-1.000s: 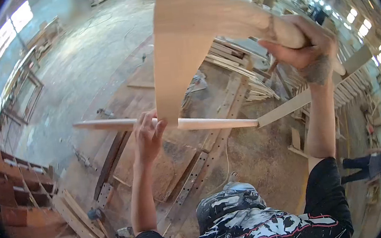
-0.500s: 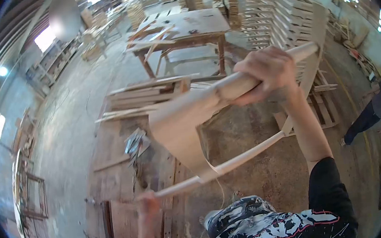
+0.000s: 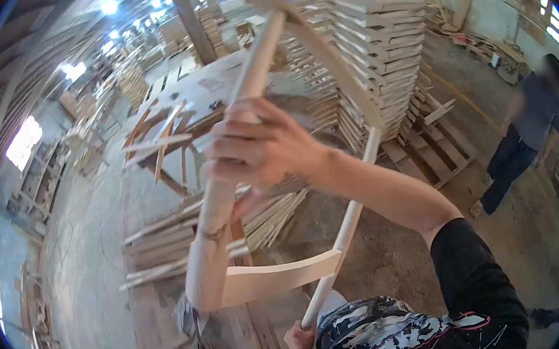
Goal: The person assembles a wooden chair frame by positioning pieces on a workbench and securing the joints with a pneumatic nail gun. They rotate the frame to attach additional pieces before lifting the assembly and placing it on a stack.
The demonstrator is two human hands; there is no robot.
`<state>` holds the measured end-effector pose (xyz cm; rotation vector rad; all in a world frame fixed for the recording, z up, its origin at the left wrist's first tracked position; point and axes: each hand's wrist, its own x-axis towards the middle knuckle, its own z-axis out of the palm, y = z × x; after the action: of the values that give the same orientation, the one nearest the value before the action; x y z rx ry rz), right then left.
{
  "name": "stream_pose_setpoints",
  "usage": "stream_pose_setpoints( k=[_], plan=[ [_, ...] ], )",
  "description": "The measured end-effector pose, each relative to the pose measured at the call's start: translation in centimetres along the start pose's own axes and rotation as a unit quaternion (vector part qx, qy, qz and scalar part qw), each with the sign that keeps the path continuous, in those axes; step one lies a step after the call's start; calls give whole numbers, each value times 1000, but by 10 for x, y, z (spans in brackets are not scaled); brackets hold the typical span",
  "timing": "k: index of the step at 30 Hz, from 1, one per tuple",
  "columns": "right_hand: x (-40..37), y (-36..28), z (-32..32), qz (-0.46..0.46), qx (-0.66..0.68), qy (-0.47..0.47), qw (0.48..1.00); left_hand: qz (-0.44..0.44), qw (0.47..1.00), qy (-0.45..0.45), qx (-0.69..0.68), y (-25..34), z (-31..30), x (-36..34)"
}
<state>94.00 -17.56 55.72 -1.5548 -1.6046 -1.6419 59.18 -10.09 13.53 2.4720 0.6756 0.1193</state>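
Observation:
Between my hands is a pale wooden chair frame [image 3: 280, 280], held up at a tilt. It has a thick round post, a thinner post, a curved slat joining them and a flat bar across the far end. My right hand [image 3: 256, 143] wraps round the thick post, fingers closed, at about the middle of the view. Low down, near my shirt, my left hand [image 3: 299, 338] is closed round the lower end of the thinner post. Behind the frame, partly covered by it, lies a wooden workbench [image 3: 163, 330] with a crumpled plastic bag [image 3: 187, 317] on it.
Wooden strips [image 3: 164, 244] lie on the bench's far part. Beyond it stands a table [image 3: 175, 93] with loose slats. A tall stack of wooden frames [image 3: 382, 48] rests on a pallet [image 3: 440, 147]. A person [image 3: 526, 121] in dark clothes stands at the right.
The chair frame has turned, its thick post now steeper and its far end higher. My right hand has moved left, and my left hand right and down. My view has shifted rightward.

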Motion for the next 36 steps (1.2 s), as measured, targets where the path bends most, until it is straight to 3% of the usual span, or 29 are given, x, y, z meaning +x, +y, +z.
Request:
stream_pose_setpoints(
  k=[6,10,12,13,15,16,17,18,19,21,22,24,26,28,30,32,34,36],
  plan=[
    [7,57,67,134,80,-43,987,5,997,57,-42,45,-25,175],
    [-99,83,46,257,43,-125,957,34,991,81,-102,98,-49,284],
    [-185,78,23,348,13,-181,920,34,992,101,-74,103,-38,347],
    [-219,60,2,427,-10,-219,877,33,991,126,-33,97,-15,386],
    [-301,3,-53,580,-39,-283,763,16,993,90,-76,113,-1,448],
    [-370,-45,-88,676,-29,-331,658,8,993,72,-97,125,5,478],
    [-458,-125,-132,876,164,-67,449,-12,992,52,-116,138,9,504],
    [-538,-199,-173,910,194,311,194,-33,990,30,-135,154,15,533],
    [-588,-287,-219,928,89,281,227,-53,987,9,-152,167,22,556],
    [-545,-328,-269,983,-105,103,109,-89,988,10,-124,184,44,605],
    [-527,-328,-277,988,-124,75,59,-103,989,10,-107,191,55,631],
    [-510,-316,-280,991,-123,46,22,-129,981,-16,-144,186,80,683],
    [-508,-289,-269,994,-108,28,20,-168,964,-46,-202,201,92,721],
    [-512,-261,-253,995,-91,13,30,-175,975,-13,-139,213,112,756],
    [-515,-242,-242,996,-80,-1,43,-183,961,7,-209,231,109,758],
    [-519,-223,-230,996,-74,-7,55,-161,978,12,-134,236,128,803],
    [-520,-204,-216,995,-68,-10,68,-70,990,35,-116,234,141,856],
    [-524,-198,-211,995,-69,-12,73,-58,932,-34,-355,227,147,931]
  ],
)
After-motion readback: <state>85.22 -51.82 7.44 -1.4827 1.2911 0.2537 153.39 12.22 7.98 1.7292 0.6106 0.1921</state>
